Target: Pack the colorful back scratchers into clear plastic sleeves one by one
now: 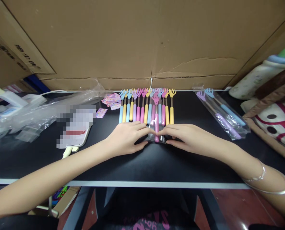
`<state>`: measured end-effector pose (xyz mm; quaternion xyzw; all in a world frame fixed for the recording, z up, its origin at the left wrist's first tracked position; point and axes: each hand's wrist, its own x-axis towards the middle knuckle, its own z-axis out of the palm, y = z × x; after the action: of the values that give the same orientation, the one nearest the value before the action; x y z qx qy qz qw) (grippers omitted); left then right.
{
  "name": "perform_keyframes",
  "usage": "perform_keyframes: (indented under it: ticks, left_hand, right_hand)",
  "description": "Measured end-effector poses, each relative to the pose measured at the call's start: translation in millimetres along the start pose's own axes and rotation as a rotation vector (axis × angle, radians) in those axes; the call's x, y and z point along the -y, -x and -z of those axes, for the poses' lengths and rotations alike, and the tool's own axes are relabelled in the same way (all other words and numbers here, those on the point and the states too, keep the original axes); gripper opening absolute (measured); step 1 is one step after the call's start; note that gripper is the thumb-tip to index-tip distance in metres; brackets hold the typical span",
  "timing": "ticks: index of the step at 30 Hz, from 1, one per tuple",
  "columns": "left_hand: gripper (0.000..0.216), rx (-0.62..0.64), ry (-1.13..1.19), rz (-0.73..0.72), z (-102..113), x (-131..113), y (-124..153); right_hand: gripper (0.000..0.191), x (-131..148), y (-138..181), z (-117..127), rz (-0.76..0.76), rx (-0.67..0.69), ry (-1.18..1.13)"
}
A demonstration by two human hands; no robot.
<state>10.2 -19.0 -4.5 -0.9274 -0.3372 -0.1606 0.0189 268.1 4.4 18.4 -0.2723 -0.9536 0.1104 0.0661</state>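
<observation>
A pink back scratcher [157, 118] with a hand-shaped head points away from me inside a clear plastic bag [151, 129]. My left hand [130, 135] grips the bag's near end from the left, index finger at the pink handle and thumb by the bottom edge. From the opposite side my right hand [188, 135] closes on the same end, its fingertips meeting the handle. Just beyond them lies a row of blue, yellow, purple and pink back scratchers [138, 111]; the bagged one covers part of it.
Two bagged back scratchers [220, 115] lie to the right, beside a cloth bag [276, 121] and a bottle [255, 78]. Small printed cards [112, 99], clear bags [49, 110] and a plugged-in phone [76, 131] are at left. Cardboard [142, 38] walls the desk's back.
</observation>
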Motion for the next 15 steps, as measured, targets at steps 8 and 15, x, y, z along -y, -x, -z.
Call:
perform_keyframes:
  ticks: [8, 15]
  left_hand:
    - [0.022, -0.06, -0.215, -0.105, -1.8, 2.1, -2.3]
    - [0.01, -0.204, -0.488, -0.244, 2.2, 3.9, -8.0]
  right_hand:
    - [0.031, -1.6, 0.1, -1.9, 0.018, -0.021, 0.057]
    - [0.032, -3.2, 0.7, -2.9, 0.013, -0.001, 0.06]
